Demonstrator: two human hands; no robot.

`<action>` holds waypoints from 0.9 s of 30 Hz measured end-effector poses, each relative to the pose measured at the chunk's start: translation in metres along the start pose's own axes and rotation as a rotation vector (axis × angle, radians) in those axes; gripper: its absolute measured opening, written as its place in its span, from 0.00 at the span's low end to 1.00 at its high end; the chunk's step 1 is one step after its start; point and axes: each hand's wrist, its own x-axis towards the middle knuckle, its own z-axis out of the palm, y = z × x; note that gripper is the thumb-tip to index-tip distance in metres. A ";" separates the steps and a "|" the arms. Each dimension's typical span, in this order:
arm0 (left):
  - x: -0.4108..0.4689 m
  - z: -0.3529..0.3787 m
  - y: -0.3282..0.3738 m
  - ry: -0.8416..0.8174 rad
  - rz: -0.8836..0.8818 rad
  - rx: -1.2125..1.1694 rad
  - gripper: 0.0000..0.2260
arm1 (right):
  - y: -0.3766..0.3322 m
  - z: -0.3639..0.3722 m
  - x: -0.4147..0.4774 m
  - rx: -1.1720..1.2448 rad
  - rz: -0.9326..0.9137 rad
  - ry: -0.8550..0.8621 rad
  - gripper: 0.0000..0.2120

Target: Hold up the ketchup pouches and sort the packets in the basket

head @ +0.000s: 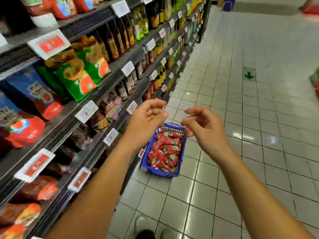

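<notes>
A blue basket [145, 162] sits on the tiled floor [241, 118] against the foot of the shelves [96, 100], filled with red sachets [165, 150]. Above it, both arms stretch forward. The left hand [146, 118] hangs over the basket's far edge, fingers loosely curled, holding nothing. The right hand [203, 128] hovers just beside it, fingers relaxed and likewise empty.

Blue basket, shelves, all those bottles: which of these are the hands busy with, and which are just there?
In hand:
left hand and right hand, both empty, raised above
blue basket on the floor
red sachets filling it

Just there:
green pouches
dark bottles
price tags
floor arrow
</notes>
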 end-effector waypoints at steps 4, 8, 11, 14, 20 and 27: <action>0.036 0.005 -0.024 -0.018 -0.045 0.005 0.11 | 0.022 -0.007 0.023 0.010 0.087 0.028 0.07; 0.078 0.003 -0.054 -0.038 -0.113 -0.014 0.10 | 0.046 -0.005 0.059 -0.031 0.141 0.054 0.07; 0.113 0.000 -0.078 -0.057 -0.177 -0.015 0.10 | 0.066 0.000 0.093 -0.038 0.183 0.068 0.08; 0.151 -0.008 -0.100 -0.051 -0.238 -0.025 0.09 | 0.088 0.008 0.128 -0.055 0.227 0.076 0.08; 0.213 -0.023 -0.151 -0.067 -0.357 0.019 0.09 | 0.133 0.017 0.182 -0.029 0.338 0.091 0.06; 0.255 -0.012 -0.221 -0.040 -0.596 -0.097 0.07 | 0.198 0.016 0.224 -0.035 0.510 0.097 0.05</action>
